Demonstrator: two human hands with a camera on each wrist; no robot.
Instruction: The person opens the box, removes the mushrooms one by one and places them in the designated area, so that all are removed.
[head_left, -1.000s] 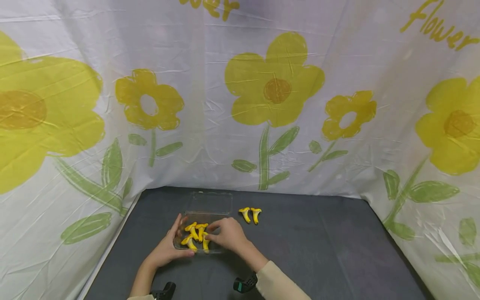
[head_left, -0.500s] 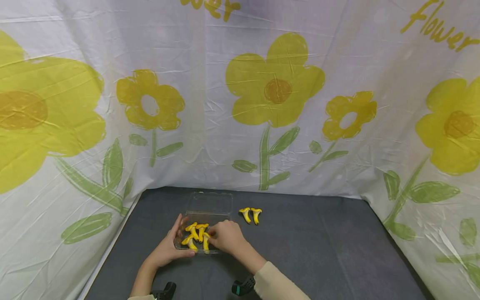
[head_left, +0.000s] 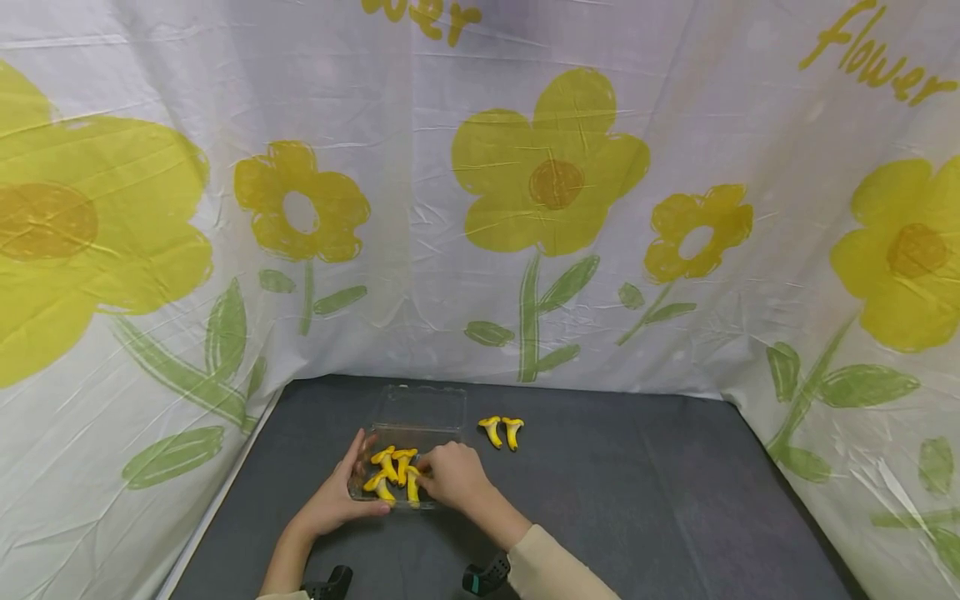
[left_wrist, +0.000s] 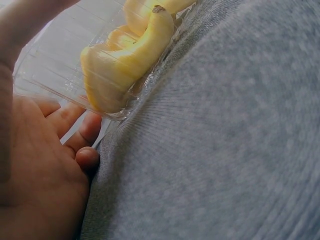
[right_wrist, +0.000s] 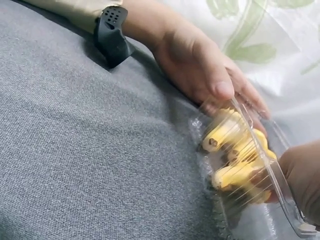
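Box [head_left: 417,434] sits between the two hands on the dark cloth [head_left: 637,500], its long axis running from 9 to 3 o'clock, taking 12 as straight away from the person. Its clear lid [head_left: 423,407] lies flat beyond it at 12.

The left hand [head_left: 337,497] grips the box at its 9 o'clock end, thumb along the near edge and fingers up the far side. The right hand [head_left: 454,477] reaches in from 3 o'clock with its fingers curled, just beside the near right mushroom [head_left: 412,487]. Whether they pinch that one or something hidden under the hand, I cannot tell.

Four mushrooms show in the box. The near right one points its cap to 12 and its stem to 6, so its length runs across the right hand's line of approach; that hand is much the nearer to it. The near left mushroom [head_left: 382,487] slants from 10 to 4, closer to the left thumb. The far two are bunched behind them.

Outside, a loose pair [head_left: 491,429] lies between 1 and 2 o'clock from the right hand, just clear of the box. Both caps face roughly 12, with stems toward 5 and 6. The right hand is nearer to these as well, with the left away across the box.
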